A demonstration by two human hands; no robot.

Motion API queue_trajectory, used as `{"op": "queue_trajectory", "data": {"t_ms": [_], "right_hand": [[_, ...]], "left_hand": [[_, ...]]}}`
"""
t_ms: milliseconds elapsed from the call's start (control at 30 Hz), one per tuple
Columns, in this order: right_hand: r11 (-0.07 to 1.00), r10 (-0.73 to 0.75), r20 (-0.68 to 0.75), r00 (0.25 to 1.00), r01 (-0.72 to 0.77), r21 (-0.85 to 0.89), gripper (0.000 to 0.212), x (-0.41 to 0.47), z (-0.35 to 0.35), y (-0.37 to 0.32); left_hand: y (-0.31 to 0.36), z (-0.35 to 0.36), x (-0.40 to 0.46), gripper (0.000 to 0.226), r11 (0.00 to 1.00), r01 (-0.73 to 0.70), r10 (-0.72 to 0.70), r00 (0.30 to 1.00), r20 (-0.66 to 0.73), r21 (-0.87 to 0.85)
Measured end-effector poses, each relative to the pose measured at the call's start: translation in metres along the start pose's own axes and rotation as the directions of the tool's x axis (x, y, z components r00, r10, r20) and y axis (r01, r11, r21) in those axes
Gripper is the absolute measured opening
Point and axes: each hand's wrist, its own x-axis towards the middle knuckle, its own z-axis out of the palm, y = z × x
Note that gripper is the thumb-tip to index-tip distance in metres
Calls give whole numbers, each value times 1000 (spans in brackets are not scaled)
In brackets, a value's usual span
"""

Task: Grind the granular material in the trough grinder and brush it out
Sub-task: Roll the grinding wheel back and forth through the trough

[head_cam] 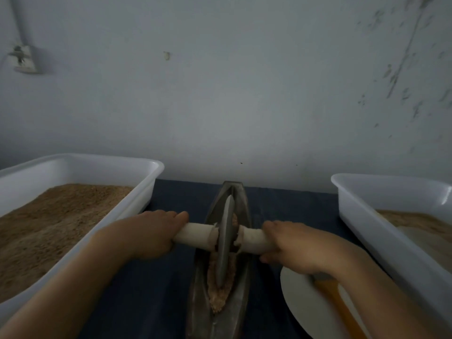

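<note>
Both hands wrapped around the grinder handle, wheel down in the trough.

Nearest, on the right: a white plate [297, 297] with an orange-handled brush [337, 297] lying across it, partly under the right forearm. Beyond: left hand [149, 232] and right hand [291, 243] curled tight around the pale handle [195, 234], either side of the metal wheel [225, 243], standing in brown grain [217, 297] inside the dark trough [242, 289]. Flanking, on blue cloth [281, 206]: left tub [137, 182] full of grain, right tub [381, 216] partly filled. Behind everything: a scuffed wall [244, 94].
</note>
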Motion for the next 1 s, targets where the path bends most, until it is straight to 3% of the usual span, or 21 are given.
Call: {"op": "queue_trajectory", "data": {"t_ms": [100, 233, 500, 700, 833, 1000], "right_hand": [[999, -15, 56, 998, 13, 32, 24, -9, -5, -1], [1000, -15, -9, 1000, 15, 11, 22, 1, -2, 0], [995, 0, -346, 938, -36, -98, 29, 34, 23, 21], [985, 12, -518, 855, -98, -139, 31, 48, 36, 27], [983, 11, -485, 874, -98, -154, 30, 44, 36, 24], [994, 14, -281, 959, -45, -104, 28, 24, 23, 11]], "left_hand": [[-1, -7, -5, 29, 999, -32, 35, 994, 99, -37], [-2, -1, 1, 24, 997, -45, 49, 997, 62, -61], [-9, 17, 31, 28, 998, 56, -61, 974, -220, -30], [-5, 32, 47, 37, 986, 157, -106, 861, -498, 60], [-3, 30, 42, 40, 985, 157, -108, 878, -466, 67], [-4, 21, 20, 37, 996, 73, -58, 964, -260, 49]]}}
